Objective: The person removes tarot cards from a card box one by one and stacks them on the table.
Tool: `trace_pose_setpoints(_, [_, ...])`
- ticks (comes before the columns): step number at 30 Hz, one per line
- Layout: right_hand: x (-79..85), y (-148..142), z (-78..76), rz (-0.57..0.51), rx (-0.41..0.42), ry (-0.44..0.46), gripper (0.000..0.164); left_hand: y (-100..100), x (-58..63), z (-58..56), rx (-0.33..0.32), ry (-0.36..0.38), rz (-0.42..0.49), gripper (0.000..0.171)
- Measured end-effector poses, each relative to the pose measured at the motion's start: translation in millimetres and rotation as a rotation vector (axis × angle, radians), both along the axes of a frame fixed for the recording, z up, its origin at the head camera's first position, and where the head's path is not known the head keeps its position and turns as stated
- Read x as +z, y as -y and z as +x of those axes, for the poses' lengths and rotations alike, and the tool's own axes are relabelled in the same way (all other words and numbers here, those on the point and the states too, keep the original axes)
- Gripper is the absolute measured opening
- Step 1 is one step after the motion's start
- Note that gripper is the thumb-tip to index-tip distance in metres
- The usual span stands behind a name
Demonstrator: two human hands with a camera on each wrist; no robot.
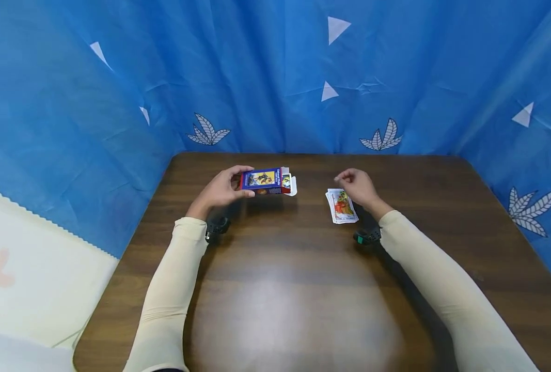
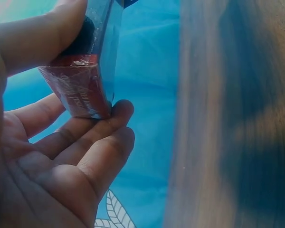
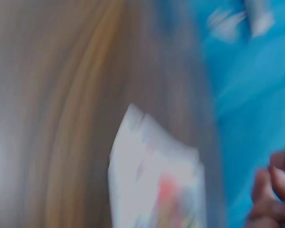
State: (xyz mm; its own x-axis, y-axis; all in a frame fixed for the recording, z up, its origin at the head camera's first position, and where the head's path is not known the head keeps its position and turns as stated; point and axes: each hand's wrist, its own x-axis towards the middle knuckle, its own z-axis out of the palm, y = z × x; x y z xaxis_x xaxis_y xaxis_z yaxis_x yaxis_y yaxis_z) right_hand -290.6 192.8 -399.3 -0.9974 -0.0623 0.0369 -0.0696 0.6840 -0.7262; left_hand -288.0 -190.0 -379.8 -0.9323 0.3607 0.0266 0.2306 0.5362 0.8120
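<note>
My left hand (image 1: 221,192) grips a blue and red card box (image 1: 261,179) by its left end, thumb on one side and fingers on the other. The box is held above the table, its right end open with white flaps out and a picture card (image 1: 286,181) showing in the opening. In the left wrist view, the closed red end of the box (image 2: 76,88) faces the palm. A loose stack of picture cards (image 1: 342,206) lies on the table to the right. Just above its far edge is my right hand (image 1: 358,187), fingers loosely bent, nothing visible between them.
Both hands are over the far half of a brown wooden table (image 1: 275,258). A blue curtain (image 1: 275,77) with white triangles and leaf drawings hangs behind the table's far edge. Pale cloth (image 1: 33,279) hangs at the left.
</note>
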Motion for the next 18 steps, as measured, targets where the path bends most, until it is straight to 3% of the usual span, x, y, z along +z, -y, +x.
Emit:
trace_pose_setpoints(3, [17.7, 33.6, 5.6, -0.147, 0.136, 0.093, 0.035, 4.6, 0.5, -1.1, 0.02, 0.0, -0.009, 0.069])
trace_pose_setpoints(6, [25.0, 60.6, 11.5, -0.214, 0.19, 0.226, 0.044, 6.1, 1.1, -2.7, 0.028, 0.007, -0.025, 0.07])
trace_pose_setpoints(11, [20.5, 82.3, 10.8, -0.238, 0.132, 0.307, 0.05, 0.4, 2.3, -9.3, 0.008, 0.008, -0.029, 0.071])
trace_pose_setpoints(18, [8.2, 93.4, 9.2, -0.333, 0.065, 0.251, 0.046, -1.7, -2.3, -13.3, 0.013, 0.04, -0.047, 0.07])
